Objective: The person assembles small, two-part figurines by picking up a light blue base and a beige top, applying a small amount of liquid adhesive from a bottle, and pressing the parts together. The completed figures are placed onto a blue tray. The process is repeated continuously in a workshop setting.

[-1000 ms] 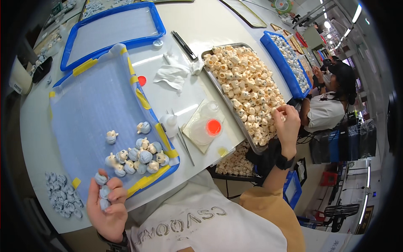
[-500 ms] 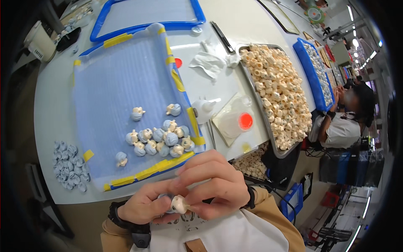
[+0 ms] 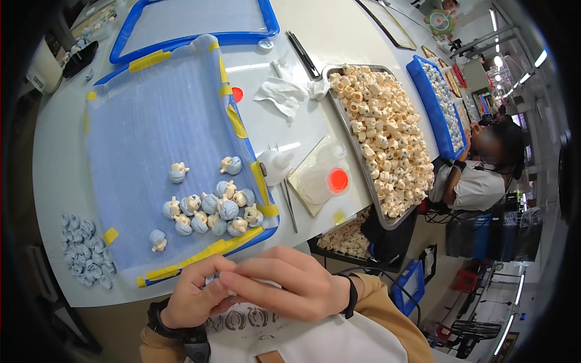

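My left hand (image 3: 195,295) is closed around a small doll head (image 3: 212,279), of which only a bit of blue shows between the fingers. The fingers of my right hand (image 3: 293,284) are bent together and pressed over the same head, covering most of it. Both hands are just in front of the table edge, below a blue tray (image 3: 142,142) lined with a pale sheet and yellow tape. Several doll heads (image 3: 209,203) with blue hair caps lie in the tray's near right part. Left of it is a heap of loose blue hair pieces (image 3: 85,251).
Right of the tray stand a white squeeze bottle (image 3: 275,166), tweezers (image 3: 288,206) and a clear jar with a red cap (image 3: 338,180). Farther right, a metal tray (image 3: 340,115) holds many bare doll heads. A co-worker (image 3: 478,181) sits beyond, beside another blue tray (image 3: 417,91).
My right hand has folded over the doll head, which showed between both hands before and is now mostly hidden. The whole view has shifted slightly, moving the table leftward in it.
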`<move>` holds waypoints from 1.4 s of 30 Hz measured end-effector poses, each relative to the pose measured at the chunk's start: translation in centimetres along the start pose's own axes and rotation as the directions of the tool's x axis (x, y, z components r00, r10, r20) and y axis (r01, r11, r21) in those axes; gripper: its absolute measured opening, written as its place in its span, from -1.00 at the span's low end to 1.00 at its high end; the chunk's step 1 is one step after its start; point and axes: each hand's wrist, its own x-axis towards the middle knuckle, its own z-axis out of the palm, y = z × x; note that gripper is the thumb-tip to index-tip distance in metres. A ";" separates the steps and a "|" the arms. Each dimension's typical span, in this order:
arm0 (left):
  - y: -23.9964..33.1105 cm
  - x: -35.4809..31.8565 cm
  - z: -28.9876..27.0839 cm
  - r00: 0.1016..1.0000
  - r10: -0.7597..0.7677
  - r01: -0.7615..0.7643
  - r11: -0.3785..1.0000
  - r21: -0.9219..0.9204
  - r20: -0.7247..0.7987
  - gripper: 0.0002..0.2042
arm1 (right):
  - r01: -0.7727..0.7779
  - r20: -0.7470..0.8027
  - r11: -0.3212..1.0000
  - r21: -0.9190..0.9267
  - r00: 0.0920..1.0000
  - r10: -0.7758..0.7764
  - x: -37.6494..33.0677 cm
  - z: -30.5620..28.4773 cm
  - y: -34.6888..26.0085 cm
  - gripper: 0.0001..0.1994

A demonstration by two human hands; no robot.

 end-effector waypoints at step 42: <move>-1.3 0.8 0.8 0.974 0.217 -0.220 0.975 -0.043 -0.062 -0.59 | -0.398 -0.464 0.896 -0.198 0.843 0.272 -3.8 -7.0 4.2 -0.74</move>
